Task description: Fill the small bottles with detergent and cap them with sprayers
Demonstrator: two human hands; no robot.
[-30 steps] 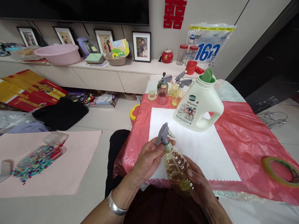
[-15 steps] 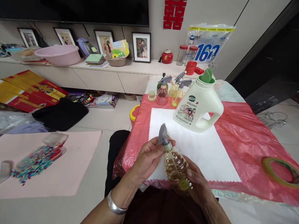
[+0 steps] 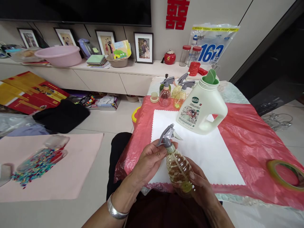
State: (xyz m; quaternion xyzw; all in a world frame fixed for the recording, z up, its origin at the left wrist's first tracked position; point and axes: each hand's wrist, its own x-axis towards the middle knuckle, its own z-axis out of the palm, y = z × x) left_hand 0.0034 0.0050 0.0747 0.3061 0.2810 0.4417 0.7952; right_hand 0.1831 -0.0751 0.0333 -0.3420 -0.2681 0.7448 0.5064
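Both my hands hold a clear ribbed spray bottle [image 3: 177, 167] of amber liquid over my lap, at the near edge of the table. My right hand [image 3: 199, 186] wraps round the bottle's body from below. My left hand [image 3: 149, 161] pinches the neck just under the grey trigger head [image 3: 167, 136], whose nozzle points up and to the right. A silver bangle sits on my left wrist. Beyond the bottle stands a white detergent jug [image 3: 201, 106] with its mouth uncapped, on a white mat [image 3: 194, 152].
A red plastic sheet [image 3: 247, 139] covers the table. Three more spray bottles [image 3: 175, 91] and a small cap stand at its far edge. A tape roll [image 3: 283, 174] lies at the right. On the floor to the left lies a pink mat [image 3: 59, 171] with coloured beads.
The grey trigger head has turned in my left fingers, its nozzle swinging round to point right. The bottle and my right hand have barely moved.
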